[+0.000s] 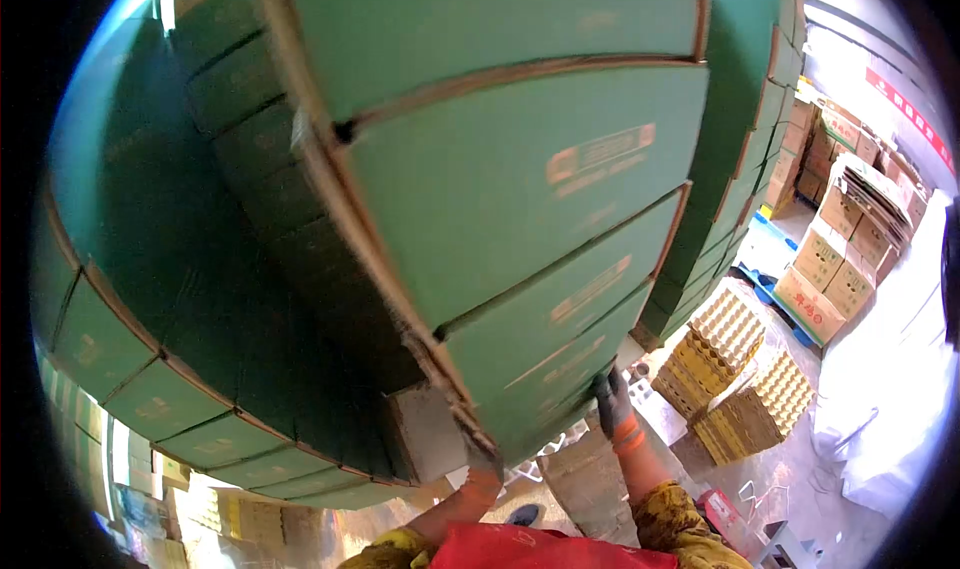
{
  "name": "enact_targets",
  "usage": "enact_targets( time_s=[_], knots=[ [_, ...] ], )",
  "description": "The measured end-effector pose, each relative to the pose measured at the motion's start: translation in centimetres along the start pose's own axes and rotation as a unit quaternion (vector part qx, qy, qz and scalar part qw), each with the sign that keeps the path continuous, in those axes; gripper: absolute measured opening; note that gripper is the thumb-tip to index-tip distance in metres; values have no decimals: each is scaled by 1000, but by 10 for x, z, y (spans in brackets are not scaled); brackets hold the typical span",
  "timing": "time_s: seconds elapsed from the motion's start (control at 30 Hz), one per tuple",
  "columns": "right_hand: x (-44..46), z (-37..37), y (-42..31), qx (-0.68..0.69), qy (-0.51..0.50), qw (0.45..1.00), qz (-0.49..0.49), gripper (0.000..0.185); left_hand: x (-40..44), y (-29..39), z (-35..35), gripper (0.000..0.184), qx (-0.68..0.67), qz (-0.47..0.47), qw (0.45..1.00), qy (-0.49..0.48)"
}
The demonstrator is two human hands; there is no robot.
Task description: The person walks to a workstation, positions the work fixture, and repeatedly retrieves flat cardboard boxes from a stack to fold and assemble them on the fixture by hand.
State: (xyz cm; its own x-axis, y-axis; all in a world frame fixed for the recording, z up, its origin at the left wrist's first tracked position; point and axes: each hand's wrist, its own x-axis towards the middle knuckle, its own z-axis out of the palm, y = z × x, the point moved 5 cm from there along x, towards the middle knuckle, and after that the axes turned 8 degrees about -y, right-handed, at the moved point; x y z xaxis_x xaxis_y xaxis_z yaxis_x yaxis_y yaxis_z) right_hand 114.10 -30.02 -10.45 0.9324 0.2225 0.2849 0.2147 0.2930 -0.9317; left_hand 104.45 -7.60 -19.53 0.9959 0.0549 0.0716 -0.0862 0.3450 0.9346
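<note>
A tall stack of green boxes with pale printed labels fills the middle of the head view, leaning toward me. At its lower left corner is my left hand, gloved, its fingers mostly hidden by the box edge. My right hand, in a dark glove with an orange cuff, touches the lower right side of the lowest visible green box; its fingers point upward along the box. Both forearms reach up from the bottom of the view, beside a red apron.
More green boxes stand in stacks left and behind. At right are egg trays, cardboard cartons on a blue pallet, and white sheeting. A red box lies near my right arm.
</note>
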Motion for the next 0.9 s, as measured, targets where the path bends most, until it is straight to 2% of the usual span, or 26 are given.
enact_targets(
  time_s=[0.07,0.1,0.17,0.27,0.37,0.4,0.43,0.53,0.57,0.6,0.63,0.7,0.73,0.77,0.8,0.83,0.87,0.9],
  knots=[
    [9,-7,-20,-19,5,999,38,62,16,-2,13,49,13,0,1000,-10],
    [14,-15,-13,40,8,999,19,62,26,-2,19,48,21,0,1000,-13],
    [24,-31,-14,-98,17,995,-30,55,45,-3,28,48,34,1,999,-13],
    [51,-63,10,-56,-8,998,-11,56,61,-9,39,48,54,-4,998,-9],
    [74,-82,19,-33,-3,998,-46,58,67,-11,43,47,68,-6,998,-1],
    [74,-79,15,-74,-3,997,-20,62,67,-12,42,47,68,-6,998,6],
    [71,-73,-2,-38,19,999,33,59,66,-12,40,47,70,-8,997,12],
    [66,-94,23,-140,1,990,1,57,62,-13,26,46,64,-11,997,50],
    [66,-92,11,-173,8,985,10,58,59,-13,20,46,53,-11,996,70],
    [67,-113,31,-385,9,920,-73,58,57,-12,12,46,38,-16,995,92],
    [60,-76,-29,-123,-29,991,-41,62,54,-13,6,46,16,-18,993,114],
    [53,-69,-112,-193,23,978,-76,67,47,-14,-4,46,-13,-50,994,97],
    [61,-95,-136,-309,58,947,-70,72,43,-9,-3,46,-16,-79,995,64],
    [71,-88,-189,-233,64,948,-208,71,35,11,17,49,20,-122,992,-29],
    [66,-47,-278,-377,93,885,-257,70,26,31,36,53,61,-154,978,-125],
    [70,-11,-345,-425,129,848,-289,68,9,63,59,57,100,-192,953,-215],
    [78,13,-389,-301,72,870,-384,68,-9,89,78,62,137,-227,916,-301],
    [81,49,-440,-387,96,818,-415,68,-25,100,92,67,172,-258,870,-384]
  ],
)
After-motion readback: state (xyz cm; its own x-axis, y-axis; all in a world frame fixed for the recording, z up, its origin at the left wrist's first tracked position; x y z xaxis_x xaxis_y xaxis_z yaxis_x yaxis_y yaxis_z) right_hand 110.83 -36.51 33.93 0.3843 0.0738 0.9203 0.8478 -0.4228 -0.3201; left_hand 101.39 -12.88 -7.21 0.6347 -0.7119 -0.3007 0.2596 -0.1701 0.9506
